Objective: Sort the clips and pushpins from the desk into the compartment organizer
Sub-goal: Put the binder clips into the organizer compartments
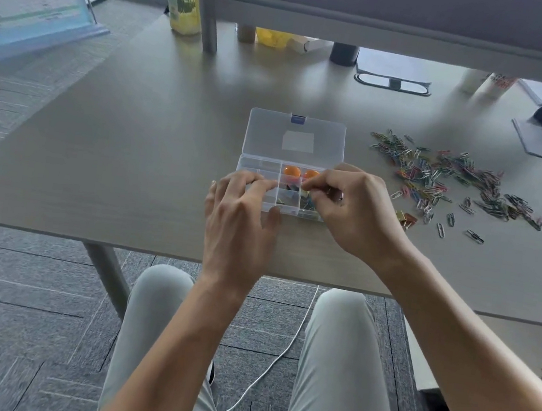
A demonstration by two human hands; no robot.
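Left hand (243,198) rests flat, steadying organizer (269,164); right hand (347,208) pinches a clip over it; paper clips (443,178) beyond remain largely unsorted

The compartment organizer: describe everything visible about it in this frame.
The compartment organizer is a clear plastic box lying on the desk, its hinged lid folded back flat, with a blue latch. Dividers form small compartments; two orange round pieces sit in the far ones, mixed coloured bits nearer. The left hand rests on its left side; the right hand pinches something small over it.
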